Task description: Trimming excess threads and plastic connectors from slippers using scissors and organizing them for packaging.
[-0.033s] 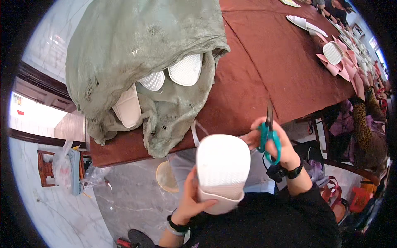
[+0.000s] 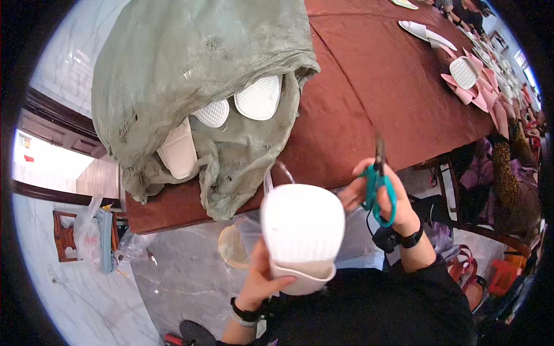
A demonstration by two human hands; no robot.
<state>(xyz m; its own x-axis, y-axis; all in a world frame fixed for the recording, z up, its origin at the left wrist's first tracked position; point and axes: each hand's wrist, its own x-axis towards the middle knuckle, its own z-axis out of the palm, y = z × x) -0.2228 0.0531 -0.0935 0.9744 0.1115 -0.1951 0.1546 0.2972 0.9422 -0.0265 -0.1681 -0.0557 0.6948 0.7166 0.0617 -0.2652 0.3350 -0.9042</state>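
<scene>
The left hand [image 2: 261, 281] grips a white slipper [image 2: 301, 233] sole-up in front of the body, just off the brown table [image 2: 369, 86] edge. The right hand [image 2: 384, 199] is closed around teal-handled scissors [image 2: 378, 184], blades pointing up, beside the slipper. A grey-green sack [image 2: 190, 75] holding more white slippers lies on the table.

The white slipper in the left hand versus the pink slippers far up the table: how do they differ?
The white slipper is held off the table in the left hand, sole toward the camera; the pink slippers lie piled on the brown table, untouched. It looks much bigger, being closer. Both show a white textured sole. The right hand holds teal scissors.
</scene>
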